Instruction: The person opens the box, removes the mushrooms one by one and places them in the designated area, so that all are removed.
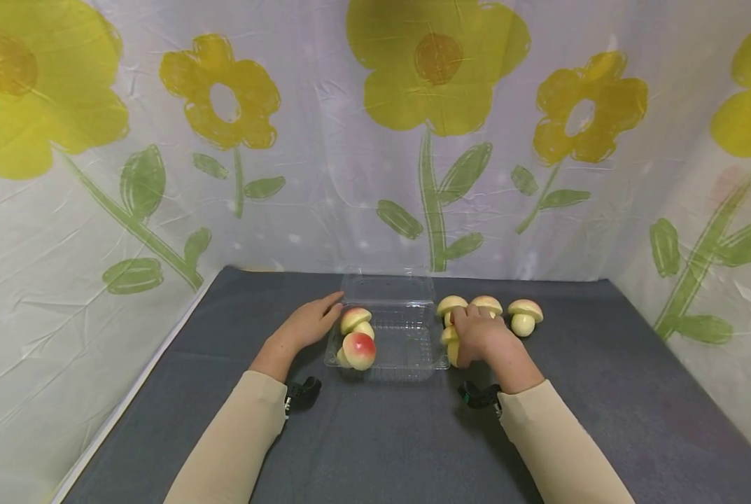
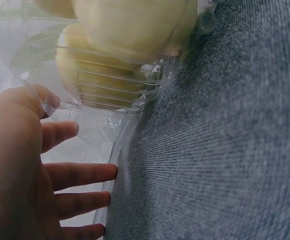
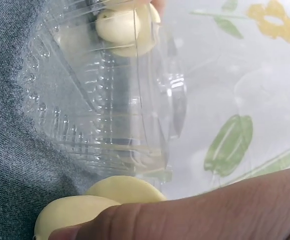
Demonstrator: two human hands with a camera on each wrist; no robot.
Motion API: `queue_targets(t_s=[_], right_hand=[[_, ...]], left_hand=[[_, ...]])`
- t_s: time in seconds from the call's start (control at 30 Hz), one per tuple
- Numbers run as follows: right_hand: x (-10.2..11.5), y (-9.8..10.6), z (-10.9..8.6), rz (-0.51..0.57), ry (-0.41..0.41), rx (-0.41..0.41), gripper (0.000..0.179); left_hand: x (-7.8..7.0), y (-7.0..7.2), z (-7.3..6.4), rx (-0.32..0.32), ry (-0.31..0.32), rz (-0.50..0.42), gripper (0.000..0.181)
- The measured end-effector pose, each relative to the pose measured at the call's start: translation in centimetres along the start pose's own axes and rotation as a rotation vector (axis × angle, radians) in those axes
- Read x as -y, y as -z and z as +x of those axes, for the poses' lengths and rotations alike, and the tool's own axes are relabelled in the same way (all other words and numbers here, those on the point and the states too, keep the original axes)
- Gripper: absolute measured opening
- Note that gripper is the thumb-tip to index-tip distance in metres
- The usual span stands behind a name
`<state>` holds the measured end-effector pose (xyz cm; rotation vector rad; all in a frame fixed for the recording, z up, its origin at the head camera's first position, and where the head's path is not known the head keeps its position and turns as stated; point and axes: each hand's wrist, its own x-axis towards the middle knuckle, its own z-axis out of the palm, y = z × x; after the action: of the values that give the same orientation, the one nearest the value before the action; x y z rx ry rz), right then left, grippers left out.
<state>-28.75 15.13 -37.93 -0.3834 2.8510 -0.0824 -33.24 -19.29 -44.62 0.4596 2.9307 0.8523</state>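
Observation:
A clear plastic clamshell box point(image 1: 406, 350) lies with its lid point(image 1: 388, 288) folded back. Two toy mushrooms with pink-tinged caps sit at its left end, the front one point(image 1: 359, 350) and the rear one point(image 1: 356, 319). My left hand point(image 1: 306, 323) is at the box's left side, its thumb at the rim and its other fingers point(image 2: 82, 175) spread straight. Just right of the box, my right hand point(image 1: 481, 336) grips a pale toy mushroom point(image 1: 448, 344); its thumb presses on it in the right wrist view point(image 3: 75, 212). The other fingers are partly hidden.
Behind and beside the right hand stand more toy mushrooms: one at the box's rear corner point(image 1: 451, 304), one behind the fingers point(image 1: 488, 304) and one farther right point(image 1: 525, 317). A dark cloth point(image 1: 375, 434) covers the table. A flower-printed curtain point(image 1: 325, 175) hangs behind.

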Motion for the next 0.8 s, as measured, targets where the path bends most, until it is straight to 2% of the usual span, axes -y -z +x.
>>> queue_targets(t_s=[0.37,0.57,0.8], right_hand=[[-0.2,0.7,-0.3,0.033,0.002,-0.007,0.075],[-0.2,1.3,-1.2,0.061,0.018,-0.039,0.082],[0.1,2.4,-2.1,0.057,0.044,-0.097,0.080]], left_hand=[[0.0,0.0,0.0,0.001,0.003,0.002,0.058],[0.0,0.0,0.0,0.001,0.000,0.001,0.058],[0.1,-0.1,0.1,0.001,-0.009,0.005,0.058]])
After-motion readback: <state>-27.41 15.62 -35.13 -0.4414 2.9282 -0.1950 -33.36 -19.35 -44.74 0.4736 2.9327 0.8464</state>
